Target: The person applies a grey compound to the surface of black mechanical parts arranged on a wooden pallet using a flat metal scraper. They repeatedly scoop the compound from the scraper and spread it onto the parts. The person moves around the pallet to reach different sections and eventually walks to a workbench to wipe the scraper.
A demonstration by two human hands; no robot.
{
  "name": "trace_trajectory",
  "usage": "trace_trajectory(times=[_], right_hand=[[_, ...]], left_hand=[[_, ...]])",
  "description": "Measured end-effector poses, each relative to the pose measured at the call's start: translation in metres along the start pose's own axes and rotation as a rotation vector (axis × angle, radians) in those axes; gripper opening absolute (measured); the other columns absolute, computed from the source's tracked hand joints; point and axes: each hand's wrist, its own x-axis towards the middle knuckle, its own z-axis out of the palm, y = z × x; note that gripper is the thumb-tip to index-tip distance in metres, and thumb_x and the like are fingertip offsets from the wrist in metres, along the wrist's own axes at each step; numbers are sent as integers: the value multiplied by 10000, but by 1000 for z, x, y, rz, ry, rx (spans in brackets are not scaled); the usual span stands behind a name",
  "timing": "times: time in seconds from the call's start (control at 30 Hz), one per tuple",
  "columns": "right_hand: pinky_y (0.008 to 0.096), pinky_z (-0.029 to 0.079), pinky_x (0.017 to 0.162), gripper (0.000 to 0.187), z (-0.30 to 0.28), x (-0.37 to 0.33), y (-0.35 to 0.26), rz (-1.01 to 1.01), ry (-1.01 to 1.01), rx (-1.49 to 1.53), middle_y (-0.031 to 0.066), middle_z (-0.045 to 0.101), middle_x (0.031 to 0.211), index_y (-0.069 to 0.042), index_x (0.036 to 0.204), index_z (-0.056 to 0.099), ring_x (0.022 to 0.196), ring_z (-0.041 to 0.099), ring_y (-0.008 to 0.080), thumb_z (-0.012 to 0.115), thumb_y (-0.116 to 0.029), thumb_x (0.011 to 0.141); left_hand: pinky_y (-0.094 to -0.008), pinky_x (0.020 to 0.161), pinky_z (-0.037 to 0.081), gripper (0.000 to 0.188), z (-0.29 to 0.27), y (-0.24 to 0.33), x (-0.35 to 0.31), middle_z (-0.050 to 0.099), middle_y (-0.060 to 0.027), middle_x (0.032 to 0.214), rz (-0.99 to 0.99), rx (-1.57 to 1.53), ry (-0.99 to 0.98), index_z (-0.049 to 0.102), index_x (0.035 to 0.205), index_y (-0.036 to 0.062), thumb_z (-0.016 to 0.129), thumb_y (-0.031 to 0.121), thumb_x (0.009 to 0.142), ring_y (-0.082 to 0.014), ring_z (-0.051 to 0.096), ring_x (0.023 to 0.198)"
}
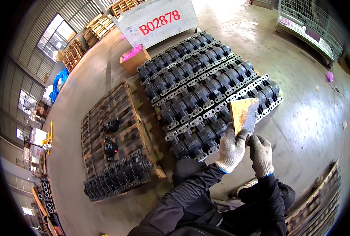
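Observation:
Both my gloved hands hold a flat, worn metal scraper blade (244, 113) upright in front of me. My left hand (231, 149) grips its lower left edge, and my right hand (261, 154) pinches its bottom just to the right. Behind the blade lie several rows of black cast rollers with grey mounting brackets (206, 84), packed tightly together on the floor. To my left a wooden pallet (116, 133) carries one row of the same black rollers (118, 177) along its near edge and two loose ones (111, 137) in the middle.
A cardboard box with pink material (134, 58) stands beyond the pallet, beside a large grey crate (159, 19). A wire mesh cage (311, 23) is at the far right, stacked pallets (98, 27) at the far left, and another pallet edge (320, 200) by my right side.

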Motion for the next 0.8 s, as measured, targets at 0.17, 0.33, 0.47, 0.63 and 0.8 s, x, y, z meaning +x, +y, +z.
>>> trace_trajectory(times=[0.17,0.33,0.47,0.63,0.8], right_hand=[[264,370,530,304,-3,4,8,-101,33,-129,-11,552,656,33,906,680,574,462,70,545,-225,992],[262,337,496,327,-3,4,5,-174,47,-216,-30,533,631,17,895,691,531,436,67,550,-265,984],[270,411,600,343,-3,-2,-12,32,-11,-132,19,596,716,45,901,680,648,506,95,558,-266,979],[269,419,604,344,-10,0,-12,76,1,-90,16,600,715,50,916,685,654,516,94,563,-265,979],[298,460,649,305,-7,2,1,-215,52,-224,37,639,744,74,966,695,690,551,111,554,-195,977]], left_hand=[[-375,618,545,281,0,-1,4,682,-190,805,42,-16,9,561,1124,-19,646,200,970,-305,703,693],[-338,828,520,312,-9,15,5,671,-125,1034,-116,-21,-79,552,1222,-21,652,92,949,-185,630,911],[-320,823,521,314,-8,12,6,665,-107,1076,-145,-18,-63,543,1228,-39,651,98,967,-160,620,919],[-301,816,521,299,2,6,3,665,-94,1072,-119,-150,-55,532,1226,-42,638,103,986,-143,613,910],[-322,810,524,298,-4,2,7,678,-102,1036,5,-9,-64,553,1215,-35,633,38,937,-178,641,905]])
